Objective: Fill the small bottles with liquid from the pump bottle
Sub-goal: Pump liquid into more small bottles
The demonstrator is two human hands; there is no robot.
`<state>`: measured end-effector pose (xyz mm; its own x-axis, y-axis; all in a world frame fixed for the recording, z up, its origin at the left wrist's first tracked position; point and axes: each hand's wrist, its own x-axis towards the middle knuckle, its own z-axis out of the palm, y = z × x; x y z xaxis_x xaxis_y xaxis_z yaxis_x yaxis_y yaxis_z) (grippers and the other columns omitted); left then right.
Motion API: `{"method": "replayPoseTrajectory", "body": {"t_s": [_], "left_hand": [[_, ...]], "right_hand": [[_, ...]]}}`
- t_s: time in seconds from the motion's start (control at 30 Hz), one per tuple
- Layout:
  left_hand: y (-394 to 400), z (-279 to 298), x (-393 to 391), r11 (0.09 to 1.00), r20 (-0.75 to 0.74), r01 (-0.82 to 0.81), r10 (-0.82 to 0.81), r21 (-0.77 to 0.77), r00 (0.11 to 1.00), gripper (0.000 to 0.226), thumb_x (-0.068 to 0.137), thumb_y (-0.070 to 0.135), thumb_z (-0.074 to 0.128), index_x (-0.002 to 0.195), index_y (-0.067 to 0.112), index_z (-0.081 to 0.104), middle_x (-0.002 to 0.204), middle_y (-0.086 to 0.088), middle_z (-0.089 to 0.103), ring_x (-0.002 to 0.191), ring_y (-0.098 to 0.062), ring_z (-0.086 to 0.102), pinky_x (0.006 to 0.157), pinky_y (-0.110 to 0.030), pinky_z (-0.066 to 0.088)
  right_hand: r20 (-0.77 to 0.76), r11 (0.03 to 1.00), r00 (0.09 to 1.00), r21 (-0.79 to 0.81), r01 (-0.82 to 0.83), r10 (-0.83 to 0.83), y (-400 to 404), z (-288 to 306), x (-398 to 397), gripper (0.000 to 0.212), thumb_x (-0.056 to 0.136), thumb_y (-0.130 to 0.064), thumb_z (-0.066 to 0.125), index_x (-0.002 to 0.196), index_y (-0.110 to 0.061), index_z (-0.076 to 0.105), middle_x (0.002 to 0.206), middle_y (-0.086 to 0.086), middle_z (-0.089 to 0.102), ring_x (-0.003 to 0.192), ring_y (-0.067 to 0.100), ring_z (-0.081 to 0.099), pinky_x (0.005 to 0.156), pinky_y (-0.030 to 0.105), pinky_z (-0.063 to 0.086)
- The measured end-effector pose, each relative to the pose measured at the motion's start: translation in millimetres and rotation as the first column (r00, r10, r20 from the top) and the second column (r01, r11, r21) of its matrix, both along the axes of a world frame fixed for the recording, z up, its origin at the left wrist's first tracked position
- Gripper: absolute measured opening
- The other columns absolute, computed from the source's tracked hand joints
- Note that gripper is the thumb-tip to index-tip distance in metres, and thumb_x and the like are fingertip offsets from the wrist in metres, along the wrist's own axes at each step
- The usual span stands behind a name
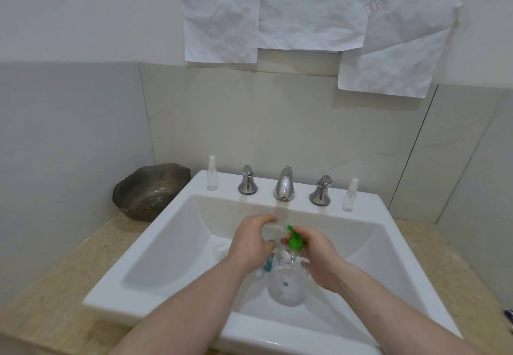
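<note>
Over the white sink basin (155,246) I hold a clear pump bottle (287,285) with a green pump head (294,242). My right hand (316,254) wraps its neck, with fingers on the pump. My left hand (252,242) grips a small clear bottle (273,231) tipped sideways, its mouth at the green nozzle. Two small clear spray bottles stand on the sink's back ledge, one at the left (212,174) and one at the right (350,195). A clear cap-like piece (220,250) lies in the basin.
A chrome spout (284,185) with two chrome handles (247,180) (321,191) sits on the back ledge. A dark glass bowl (150,190) rests on the beige counter (55,285) at the left. Crumpled white paper sheets (305,15) hang on the wall above.
</note>
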<state>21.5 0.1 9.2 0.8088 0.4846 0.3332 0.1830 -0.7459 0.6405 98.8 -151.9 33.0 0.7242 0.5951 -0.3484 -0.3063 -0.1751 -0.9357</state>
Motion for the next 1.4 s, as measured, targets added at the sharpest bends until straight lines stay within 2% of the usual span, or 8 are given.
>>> {"method": "replayPoseTrajectory", "body": {"t_s": [0.17, 0.4, 0.5, 0.6, 0.83, 1.03, 1.23, 1.4], "left_hand": [[-0.8, 0.2, 0.8, 1.000, 0.006, 0.001, -0.001, -0.012, 1.000, 0.054, 0.079, 0.012, 0.072, 0.131, 0.028, 0.065, 0.132, 0.010, 0.065, 0.127, -0.012, 0.055, 0.108, -0.025, 0.042], [0.5, -2.1, 0.6, 1.000, -0.001, 0.002, -0.002, 0.000, 1.000, 0.054, 0.081, 0.012, 0.072, 0.132, 0.028, 0.065, 0.134, 0.010, 0.064, 0.129, -0.012, 0.052, 0.108, -0.021, 0.038], [0.3, -1.2, 1.0, 1.000, -0.004, 0.007, -0.007, -0.011, 1.000, 0.054, 0.080, 0.011, 0.072, 0.130, 0.028, 0.065, 0.132, 0.009, 0.065, 0.127, -0.013, 0.054, 0.106, -0.022, 0.039], [0.6, -0.7, 2.0, 1.000, 0.012, -0.002, 0.003, -0.026, 1.000, 0.053, 0.078, 0.012, 0.071, 0.128, 0.029, 0.066, 0.127, 0.010, 0.067, 0.123, -0.013, 0.057, 0.102, -0.022, 0.042], [1.8, -3.1, 1.9, 1.000, -0.017, 0.006, -0.007, -0.004, 1.000, 0.053, 0.078, 0.012, 0.071, 0.128, 0.030, 0.067, 0.129, 0.011, 0.065, 0.125, -0.012, 0.054, 0.106, -0.023, 0.040], [0.8, -1.5, 2.5, 1.000, 0.019, -0.001, 0.002, -0.024, 1.000, 0.051, 0.079, 0.013, 0.072, 0.127, 0.029, 0.067, 0.127, 0.011, 0.067, 0.122, -0.012, 0.057, 0.102, -0.019, 0.040], [1.6, -3.2, 1.3, 1.000, -0.006, 0.009, -0.009, -0.004, 1.000, 0.054, 0.079, 0.012, 0.072, 0.131, 0.028, 0.065, 0.133, 0.009, 0.064, 0.128, -0.013, 0.053, 0.107, -0.021, 0.038], [1.0, -2.1, 1.6, 1.000, 0.007, -0.004, 0.004, -0.018, 1.000, 0.055, 0.080, 0.013, 0.072, 0.132, 0.027, 0.065, 0.133, 0.008, 0.064, 0.127, -0.014, 0.054, 0.105, -0.020, 0.038]], "right_hand": [[0.008, 0.999, 1.000, 0.034, -0.024, 0.024, -3.6, -2.5, -0.6, 0.032, 0.097, -0.047, 0.054, 0.104, -0.024, 0.076, 0.099, -0.004, 0.077, 0.093, 0.013, 0.064, 0.089, 0.040, 0.032], [-0.002, 1.000, 1.000, 0.004, -0.010, 0.010, -0.5, -2.2, 2.4, 0.020, 0.096, -0.038, 0.056, 0.093, -0.023, 0.069, 0.097, -0.002, 0.076, 0.092, 0.016, 0.061, 0.079, 0.038, 0.032], [0.012, 1.000, 1.000, 0.014, -0.019, 0.019, -2.4, -2.3, -0.4, 0.025, 0.097, -0.043, 0.056, 0.091, -0.024, 0.071, 0.096, -0.004, 0.076, 0.093, 0.014, 0.062, 0.082, 0.038, 0.033], [0.026, 0.999, 0.999, 0.032, -0.038, 0.037, -3.8, -3.9, -0.1, 0.032, 0.096, -0.050, 0.054, 0.100, -0.027, 0.076, 0.096, -0.005, 0.075, 0.092, 0.012, 0.063, 0.085, 0.039, 0.033], [0.011, 1.000, 1.000, 0.017, -0.002, 0.002, -0.9, -3.5, 2.5, 0.021, 0.097, -0.036, 0.056, 0.091, -0.023, 0.072, 0.089, -0.005, 0.075, 0.094, 0.018, 0.061, 0.081, 0.038, 0.033], [0.028, 0.999, 0.999, 0.029, -0.020, 0.020, -3.0, -7.8, 1.9, 0.034, 0.097, -0.050, 0.055, 0.101, -0.024, 0.076, 0.097, -0.005, 0.077, 0.094, 0.013, 0.064, 0.089, 0.040, 0.034], [0.023, 1.000, 1.000, 0.026, -0.012, 0.011, -0.6, -5.9, 4.7, 0.020, 0.097, -0.037, 0.057, 0.088, -0.023, 0.069, 0.088, -0.007, 0.072, 0.094, 0.018, 0.060, 0.085, 0.039, 0.032], [0.029, 0.999, 0.999, 0.039, -0.023, 0.022, -2.4, -11.8, 4.2, 0.034, 0.097, -0.049, 0.055, 0.106, -0.024, 0.076, 0.097, -0.007, 0.076, 0.098, 0.014, 0.065, 0.091, 0.040, 0.034]]}}
